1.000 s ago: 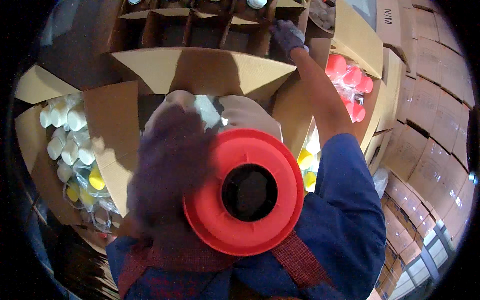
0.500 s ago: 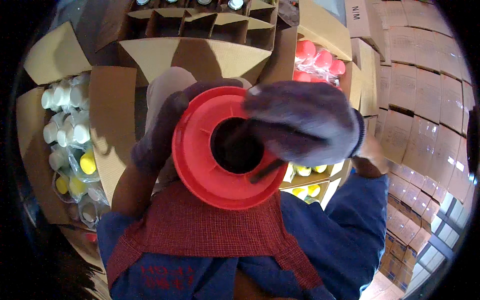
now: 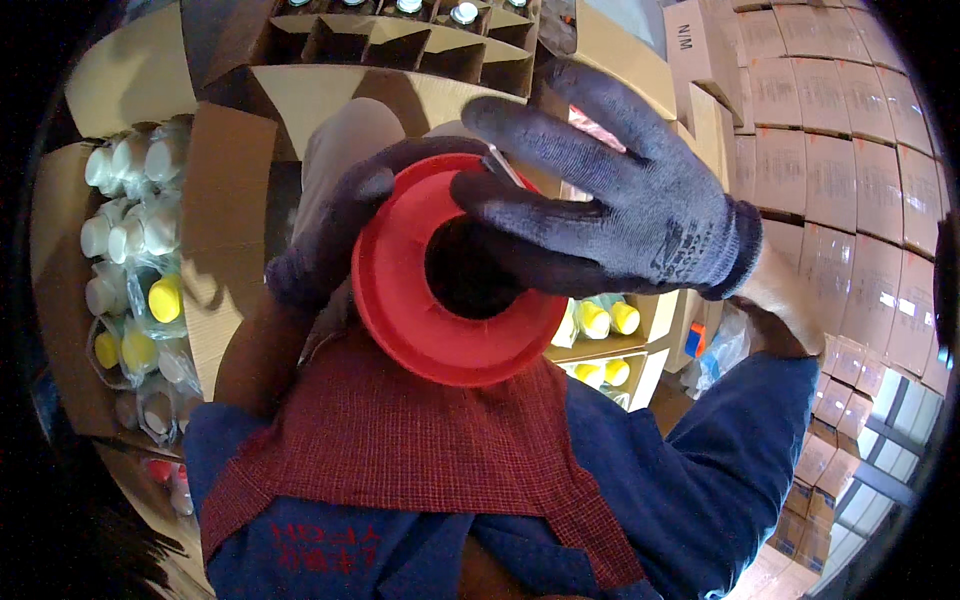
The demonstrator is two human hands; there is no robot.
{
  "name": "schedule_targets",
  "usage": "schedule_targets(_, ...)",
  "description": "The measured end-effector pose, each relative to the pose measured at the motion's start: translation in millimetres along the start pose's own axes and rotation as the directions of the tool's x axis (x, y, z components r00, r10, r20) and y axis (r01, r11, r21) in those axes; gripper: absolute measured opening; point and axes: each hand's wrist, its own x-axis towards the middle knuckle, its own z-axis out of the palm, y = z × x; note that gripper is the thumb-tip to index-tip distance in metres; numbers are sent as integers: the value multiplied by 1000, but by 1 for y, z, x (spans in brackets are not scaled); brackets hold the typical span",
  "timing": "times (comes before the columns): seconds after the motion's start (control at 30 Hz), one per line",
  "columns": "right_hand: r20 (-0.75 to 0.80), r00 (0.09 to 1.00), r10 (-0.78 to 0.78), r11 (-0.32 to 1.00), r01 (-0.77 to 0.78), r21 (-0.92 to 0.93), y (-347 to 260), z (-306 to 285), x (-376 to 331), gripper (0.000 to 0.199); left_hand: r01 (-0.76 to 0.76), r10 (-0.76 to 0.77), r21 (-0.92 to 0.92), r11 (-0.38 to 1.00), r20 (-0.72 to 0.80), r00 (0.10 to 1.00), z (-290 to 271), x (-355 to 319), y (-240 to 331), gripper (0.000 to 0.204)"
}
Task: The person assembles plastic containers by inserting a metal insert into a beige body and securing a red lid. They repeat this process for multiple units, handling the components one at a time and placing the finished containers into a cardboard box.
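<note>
A red round plastic piece, shaped like a wide funnel with a dark hole in its middle, is in front of my chest. My left hand, in a dark glove, is wrapped around its left and far rim. My right hand, in a grey glove, is over the piece's right side with its fingers spread apart. Its lower fingers reach over the central hole, and their tips are dark and hard to make out. A thin pale strip shows by the far rim, between two right fingers; whether the hand touches it, I cannot tell.
A divided carton with white-capped bottles stands ahead. On the left, an open box adjoins bagged white- and yellow-capped bottles. Yellow-capped bottles sit in a box to the right. Stacked cartons line the far right.
My right hand has lifted and its fingers have spread from a blurred, closer grip. The dark stick beneath it no longer shows. The red piece has shifted slightly, still in my left hand.
</note>
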Motion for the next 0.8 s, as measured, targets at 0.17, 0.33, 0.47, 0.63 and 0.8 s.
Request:
schedule_targets(0.17,162,987,15,990,-37,135,-6,-6,-5,36,-288,254,387,876,137,957,-7,6,-12,45)
schedule_targets(0.33,356,789,501,755,-599,265,-15,10,-23,18,-182,172,556,811,71,983,-10,23,-30,37)
schedule_targets(0.47,774,364,518,-40,-894,447,8,18,-32,28,-336,284,660,672,190,940,-15,29,-32,34)
schedule_targets(0.63,379,371,848,-115,-569,814,91,50,-86,28,-292,307,724,625,116,945,-33,34,-35,35)
schedule_targets(0.8,228,208,951,244,-959,-142,186,261,-168,25,-142,316,783,605,-73,946,-74,43,-33,37)
